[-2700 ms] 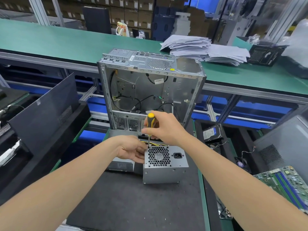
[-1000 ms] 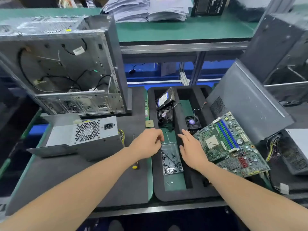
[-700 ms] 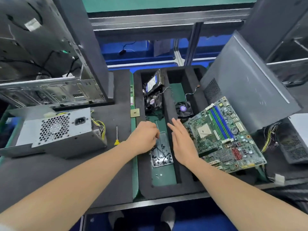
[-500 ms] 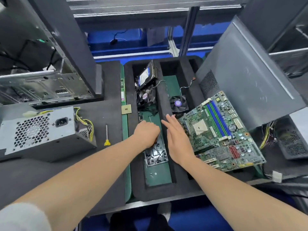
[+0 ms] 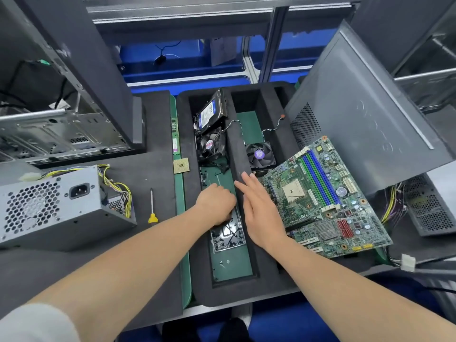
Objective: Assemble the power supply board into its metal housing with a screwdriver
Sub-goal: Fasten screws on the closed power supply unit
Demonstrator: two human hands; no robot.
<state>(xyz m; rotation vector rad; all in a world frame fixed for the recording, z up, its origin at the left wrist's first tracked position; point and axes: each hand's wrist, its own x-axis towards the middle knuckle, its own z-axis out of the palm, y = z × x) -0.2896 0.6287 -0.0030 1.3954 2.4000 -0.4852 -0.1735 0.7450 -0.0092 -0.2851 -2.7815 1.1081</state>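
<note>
The grey metal power supply (image 5: 54, 206) with yellow and black wires lies on the dark mat at the left. A yellow-handled screwdriver (image 5: 152, 208) lies loose on the mat just right of it. My left hand (image 5: 217, 203) is curled knuckles-up over a clear tray of small black screws (image 5: 228, 239); its fingertips are hidden. My right hand (image 5: 259, 211) rests flat with straight fingers on the foam divider beside that tray. The open metal computer case (image 5: 61, 127) stands behind the power supply.
A black foam tray (image 5: 246, 290) holds a hard drive (image 5: 209, 112) and two fans (image 5: 259, 154). A green motherboard (image 5: 325, 198) leans at its right, under a grey side panel (image 5: 365, 114). A CPU chip (image 5: 181, 165) lies on the green strip.
The screwdriver was put down on the mat and both hands moved right from the power supply to the foam tray. My left hand has settled onto the screw tray.
</note>
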